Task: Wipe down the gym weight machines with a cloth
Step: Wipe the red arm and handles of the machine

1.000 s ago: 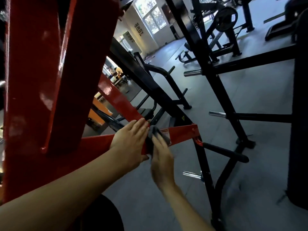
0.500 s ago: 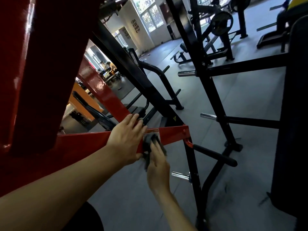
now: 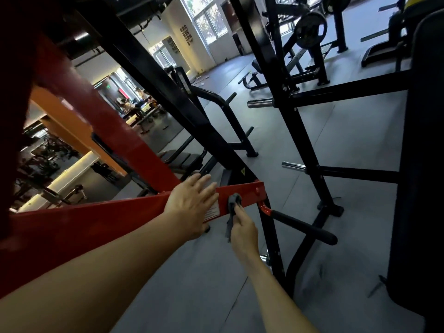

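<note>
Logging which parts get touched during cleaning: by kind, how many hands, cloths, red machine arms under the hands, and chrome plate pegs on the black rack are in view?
Hands: 2, left hand and right hand
Cloths: 1, grey cloth
Red arms under the hands: 1, red arm
Chrome pegs: 3, upper peg, middle peg, lower peg partly hidden
Total: 7

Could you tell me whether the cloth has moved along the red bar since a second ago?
Yes. The cloth has slid toward the bolted end of the red bar, off the white warning label it covered earlier.
</note>
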`<state>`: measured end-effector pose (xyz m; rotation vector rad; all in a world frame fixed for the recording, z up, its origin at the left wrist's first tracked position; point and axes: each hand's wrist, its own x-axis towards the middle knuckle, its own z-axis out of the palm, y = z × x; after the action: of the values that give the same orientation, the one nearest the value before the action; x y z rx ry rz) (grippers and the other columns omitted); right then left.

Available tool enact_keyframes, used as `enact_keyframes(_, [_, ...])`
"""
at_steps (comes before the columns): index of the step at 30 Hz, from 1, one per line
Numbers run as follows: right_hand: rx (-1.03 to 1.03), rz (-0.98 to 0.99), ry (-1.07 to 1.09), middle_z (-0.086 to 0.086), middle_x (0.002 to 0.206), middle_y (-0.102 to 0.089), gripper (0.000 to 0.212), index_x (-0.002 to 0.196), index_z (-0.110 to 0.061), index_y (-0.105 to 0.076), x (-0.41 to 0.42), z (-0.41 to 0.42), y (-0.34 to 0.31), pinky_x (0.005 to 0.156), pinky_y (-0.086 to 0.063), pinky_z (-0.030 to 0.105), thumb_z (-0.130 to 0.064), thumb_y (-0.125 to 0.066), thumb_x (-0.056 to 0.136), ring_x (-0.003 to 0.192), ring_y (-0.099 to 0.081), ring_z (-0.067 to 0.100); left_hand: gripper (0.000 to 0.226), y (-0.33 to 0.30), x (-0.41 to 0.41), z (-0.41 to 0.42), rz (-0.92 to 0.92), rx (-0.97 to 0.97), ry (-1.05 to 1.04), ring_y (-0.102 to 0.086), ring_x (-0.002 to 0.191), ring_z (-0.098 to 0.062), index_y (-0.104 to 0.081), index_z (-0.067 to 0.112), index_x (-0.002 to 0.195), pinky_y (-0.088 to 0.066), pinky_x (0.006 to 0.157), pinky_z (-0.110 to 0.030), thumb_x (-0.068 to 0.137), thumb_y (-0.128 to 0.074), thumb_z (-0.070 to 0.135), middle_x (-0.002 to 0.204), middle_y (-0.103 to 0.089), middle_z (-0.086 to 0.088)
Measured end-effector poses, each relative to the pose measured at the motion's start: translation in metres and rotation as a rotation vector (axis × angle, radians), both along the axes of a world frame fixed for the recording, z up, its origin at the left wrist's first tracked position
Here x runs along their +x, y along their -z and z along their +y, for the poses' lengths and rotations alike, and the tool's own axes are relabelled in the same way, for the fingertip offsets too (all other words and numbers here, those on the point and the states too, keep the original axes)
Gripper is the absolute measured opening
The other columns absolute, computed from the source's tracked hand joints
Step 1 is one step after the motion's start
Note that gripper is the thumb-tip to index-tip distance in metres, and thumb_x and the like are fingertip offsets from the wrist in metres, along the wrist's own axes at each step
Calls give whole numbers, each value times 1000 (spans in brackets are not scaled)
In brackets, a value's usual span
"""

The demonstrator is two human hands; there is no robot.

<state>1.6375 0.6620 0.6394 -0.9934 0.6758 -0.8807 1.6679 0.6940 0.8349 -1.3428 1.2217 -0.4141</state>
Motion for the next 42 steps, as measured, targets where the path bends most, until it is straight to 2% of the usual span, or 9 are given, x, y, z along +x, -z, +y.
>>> enact_keyframes(9, [210,8,-66,-3,126,-65,44,131,-68,-43,42,-68,62,106,-49,54,-34,-38,104,121,-62,30,80,72,22,-70,114,78,-11,17,155,-29,3,26,163,0,127,-47,102,-44,48,167,17,-15])
enact_keyframes(12, [331,-20,-20,2,121,-68,42,142,-50,-46,65,-101,94,101,-52,52,-29,-39,107,111,-65,26,83,90,28,-94,176,84,-37,8,157,-29,-9,29,163,-13,127,-44,97,-58,43,168,11,-16])
enact_keyframes(18, [473,-34,87,12,82,-64,22,122,-42,-51,79,-137,117,59,-53,37,-35,-35,109,66,-61,26,81,97,31,-104,243,78,18,-3,157,-31,-23,27,160,-25,121,-43,93,-67,40,168,3,-20])
enact_keyframes(23, [654,27,123,12,64,-56,46,91,-15,-62,92,-171,129,49,-46,34,-51,-37,105,47,-51,24,80,105,39,-106,267,69,18,-6,156,-34,-28,24,158,-29,120,-48,91,-69,40,167,2,-23])
enact_keyframes(27, [773,108,106,12,71,-58,53,94,0,-62,98,-208,140,56,-40,28,-48,-42,102,53,-50,23,80,107,42,-108,258,88,49,-3,156,-35,-27,22,159,-24,122,-46,92,-68,40,167,1,-23])
enact_keyframes(32, [645,10,86,13,104,-70,36,119,-11,-68,99,-214,125,81,-59,41,-38,-55,99,89,-69,30,78,106,41,-109,216,112,65,-4,156,-33,-27,25,159,-22,121,-44,93,-66,42,168,-1,-21])
enact_keyframes(35, [460,3,32,4,83,-66,28,122,-25,-68,83,-198,113,52,-50,28,-35,-48,104,61,-62,14,71,103,37,-105,202,132,64,-2,157,-28,-23,30,160,-17,123,-42,99,-56,44,169,0,-16])
enact_keyframes(37, [380,25,24,0,80,-63,29,125,-37,-65,76,-185,111,49,-41,27,-34,-43,106,58,-56,13,66,103,35,-99,171,124,44,1,157,-24,-15,28,162,-9,126,-41,105,-43,43,170,2,-11])
enact_keyframes(42, [253,16,-8,-1,119,-72,33,121,-53,-64,67,-146,95,80,-49,38,-41,-48,94,109,-67,34,66,86,18,-69,100,106,-17,11,156,-22,2,15,163,6,127,-42,108,-28,37,169,10,-8])
